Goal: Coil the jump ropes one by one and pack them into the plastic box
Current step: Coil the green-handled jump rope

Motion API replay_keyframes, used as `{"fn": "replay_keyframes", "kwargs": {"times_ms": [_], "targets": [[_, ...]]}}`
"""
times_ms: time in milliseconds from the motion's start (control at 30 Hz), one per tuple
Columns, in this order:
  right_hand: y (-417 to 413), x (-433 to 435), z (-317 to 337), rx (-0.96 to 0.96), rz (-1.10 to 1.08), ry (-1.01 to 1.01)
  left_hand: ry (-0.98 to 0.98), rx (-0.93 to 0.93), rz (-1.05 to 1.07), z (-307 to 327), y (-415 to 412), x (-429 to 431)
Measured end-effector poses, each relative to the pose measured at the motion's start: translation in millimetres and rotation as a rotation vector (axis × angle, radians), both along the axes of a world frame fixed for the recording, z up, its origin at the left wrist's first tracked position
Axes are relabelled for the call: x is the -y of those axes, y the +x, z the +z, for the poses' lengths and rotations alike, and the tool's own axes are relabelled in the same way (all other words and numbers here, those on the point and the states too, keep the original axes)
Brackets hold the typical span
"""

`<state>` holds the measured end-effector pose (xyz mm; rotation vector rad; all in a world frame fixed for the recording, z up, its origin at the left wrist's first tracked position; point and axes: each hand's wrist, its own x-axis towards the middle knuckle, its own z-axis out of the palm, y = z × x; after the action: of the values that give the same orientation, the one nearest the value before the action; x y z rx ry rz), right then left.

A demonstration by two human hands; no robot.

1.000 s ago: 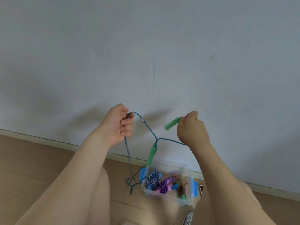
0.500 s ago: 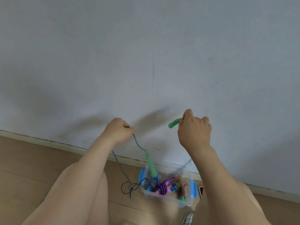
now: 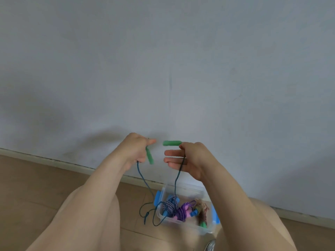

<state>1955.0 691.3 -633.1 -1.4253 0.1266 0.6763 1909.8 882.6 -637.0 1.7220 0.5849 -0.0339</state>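
Both hands are raised in front of the wall with a blue jump rope (image 3: 143, 178) between them. My left hand (image 3: 135, 151) grips one green handle (image 3: 149, 156), which points down. My right hand (image 3: 188, 158) pinches the other green handle (image 3: 172, 143) near its top, with its lower fingers stretched out toward the left hand. From each hand a strand of the rope hangs down to a loose tangle on the floor (image 3: 148, 213). Below stands the clear plastic box (image 3: 203, 230) with blue latches, holding three coiled ropes: blue-white (image 3: 170, 205), purple (image 3: 184, 211) and brown (image 3: 201, 211).
A pale wall (image 3: 163, 69) fills most of the view, meeting the wooden floor (image 3: 27, 187) at a baseboard. My bare knees frame the box on both sides. A small metallic object (image 3: 210, 246) shows at the bottom edge.
My hands have come closer together. The left hand has drawn the hanging green handle up into its grip. My right hand's lower fingers have spread open.
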Motion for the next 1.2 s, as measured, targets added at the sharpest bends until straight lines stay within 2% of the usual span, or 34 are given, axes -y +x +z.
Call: {"fn": "replay_keyframes", "kwargs": {"times_ms": [133, 233, 367, 400, 467, 567, 633, 800, 867, 933, 1033, 1200], "targets": [[0, -11, -11, -0.029, -0.014, 0.007, -0.181, 0.07, -0.161, 13, -7, 13], [3, -13, -12, -0.026, -0.059, 0.043, -0.17, 0.055, -0.313, 18, -14, 21], [7, -13, -11, 0.105, -0.088, -0.021, -0.102, 0.036, -0.503, 17, -18, 24], [6, -13, -9, 0.161, -0.07, -0.048, -0.058, 0.044, -0.507, 16, -18, 25], [3, -11, -5, 0.303, -0.026, -0.132, 0.079, 0.08, -0.383, 11, -14, 25], [0, -4, 4, 0.486, 0.111, -0.29, 0.385, 0.199, -0.191, 1, -9, 16], [-2, 2, 13, 0.535, 0.224, -0.323, 0.536, 0.287, -0.26, -3, -10, 14], [-7, 14, 32, 0.532, 0.397, -0.224, 0.706, 0.367, -0.416, -8, -8, 19], [-8, 17, 35, 0.548, 0.39, -0.196, 0.647, 0.405, -0.459, -9, -6, 20], [-7, 20, 34, 0.622, 0.328, -0.223, 0.482, 0.394, -0.505, -4, -7, 22], [0, 25, 27, 0.796, 0.196, -0.267, 0.232, 0.315, -0.552, 2, -9, 25], [9, 29, 14, 1.05, 0.159, -0.421, -0.038, 0.233, -0.515, 7, -14, 28]]}}
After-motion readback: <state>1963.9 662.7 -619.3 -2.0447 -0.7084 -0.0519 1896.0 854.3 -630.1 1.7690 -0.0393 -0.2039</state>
